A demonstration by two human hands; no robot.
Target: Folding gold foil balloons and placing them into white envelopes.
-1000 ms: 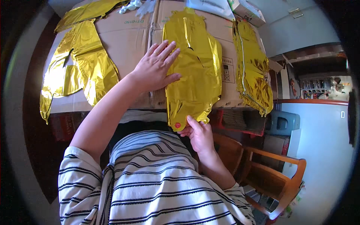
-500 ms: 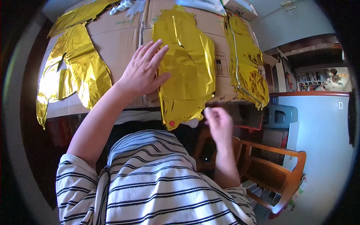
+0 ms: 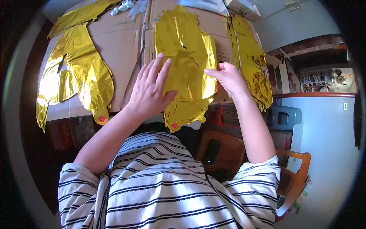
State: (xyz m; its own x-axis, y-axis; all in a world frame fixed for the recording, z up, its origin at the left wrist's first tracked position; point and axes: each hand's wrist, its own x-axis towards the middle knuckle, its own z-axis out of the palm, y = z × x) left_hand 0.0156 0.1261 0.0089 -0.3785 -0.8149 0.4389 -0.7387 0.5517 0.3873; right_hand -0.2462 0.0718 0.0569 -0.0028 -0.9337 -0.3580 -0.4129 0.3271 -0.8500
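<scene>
Two hands on the middle gold foil balloon (image 3: 187,49), left hand (image 3: 150,91) spread flat, right hand (image 3: 228,76) pinching its edge, flattened cardboard (image 3: 122,42) beneath, more gold balloons (image 3: 82,72) either side, wooden chair (image 3: 293,183) below right.

There is one view only, from a camera worn on the person's head, looking steeply down over a striped shirt and along both forearms. It sits close above the left hand (image 3: 150,93) and right hand (image 3: 228,78), which fill the middle. Beyond the hands lies a flattened brown cardboard sheet (image 3: 122,49); the fisheye bends everything near the dark rim.
</scene>
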